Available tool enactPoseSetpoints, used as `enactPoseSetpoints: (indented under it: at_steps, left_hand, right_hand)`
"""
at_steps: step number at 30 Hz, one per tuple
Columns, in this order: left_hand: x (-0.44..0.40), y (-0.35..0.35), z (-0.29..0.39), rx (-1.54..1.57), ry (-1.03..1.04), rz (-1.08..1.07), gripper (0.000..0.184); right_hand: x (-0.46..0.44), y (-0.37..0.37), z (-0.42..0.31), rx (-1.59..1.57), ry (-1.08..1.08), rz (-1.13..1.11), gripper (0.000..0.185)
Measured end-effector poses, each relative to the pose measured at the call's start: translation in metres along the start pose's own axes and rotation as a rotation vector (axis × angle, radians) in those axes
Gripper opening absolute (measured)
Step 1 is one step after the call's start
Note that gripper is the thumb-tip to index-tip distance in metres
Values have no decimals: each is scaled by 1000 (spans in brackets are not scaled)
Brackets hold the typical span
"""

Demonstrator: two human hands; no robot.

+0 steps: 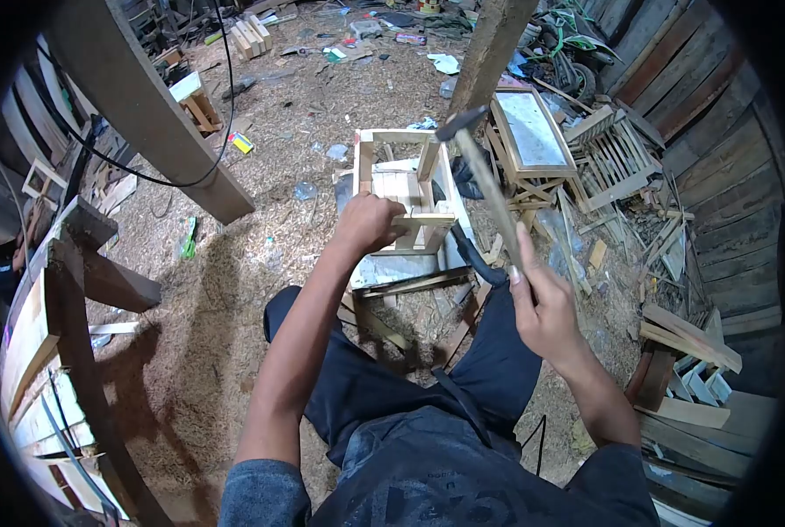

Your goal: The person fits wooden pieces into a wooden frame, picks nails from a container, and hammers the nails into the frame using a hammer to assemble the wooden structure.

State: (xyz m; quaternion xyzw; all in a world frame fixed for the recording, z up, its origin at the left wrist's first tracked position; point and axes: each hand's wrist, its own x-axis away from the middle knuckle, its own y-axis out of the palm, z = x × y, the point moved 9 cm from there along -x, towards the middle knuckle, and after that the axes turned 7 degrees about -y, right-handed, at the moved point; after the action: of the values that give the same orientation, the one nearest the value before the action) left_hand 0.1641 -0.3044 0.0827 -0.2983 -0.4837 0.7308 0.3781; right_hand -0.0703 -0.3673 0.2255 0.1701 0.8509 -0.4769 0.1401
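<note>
My right hand (pixel 543 307) is closed around the wooden handle of a hammer (pixel 489 180), its dark metal head raised to the right of a small wooden frame (pixel 363 162). The frame is pale timber with several uprights and crossbars, and it rests on a light board (pixel 384 270) in front of my knees. My left hand (pixel 370 221) grips the frame's near left corner, beside the end of a crossbar (pixel 428 220). Its fingertips are partly hidden, so I cannot tell whether a nail is pinched there.
Wooden posts (pixel 160 114) stand at the left and beyond the frame (pixel 489 61). To the right are a glass-topped wooden table (pixel 529 132), a slatted crate (pixel 612 158) and timber offcuts (pixel 691 338). A cable (pixel 232 97) hangs at upper left. Wood shavings (pixel 182 342) cover the floor.
</note>
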Motion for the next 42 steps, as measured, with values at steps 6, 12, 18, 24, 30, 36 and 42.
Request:
enactPoseSetpoints:
  at_steps: [6, 12, 18, 24, 30, 36, 42]
  left_hand:
    - [4, -7, 4, 7, 31, 51, 33]
    - [-1, 0, 0, 28, 18, 24, 32]
    - [1, 0, 0, 3, 15, 34, 30]
    - [3, -6, -1, 40, 23, 60, 31]
    - [4, -9, 0, 128, 9, 46, 33]
    - [5, -11, -4, 251, 20, 56, 34]
    - [4, -12, -5, 234, -93, 15, 30]
  right_hand:
    - [14, 25, 13, -61, 44, -214, 58]
    - [1, 4, 0, -13, 37, -37, 56]
    - [-4, 0, 9, 12, 15, -95, 57]
    - [14, 30, 10, -7, -4, -262, 58]
    - [5, 0, 7, 0, 38, -4, 62]
    - [15, 17, 9, -42, -12, -119, 62]
    - [16, 19, 13, -12, 23, -166, 56]
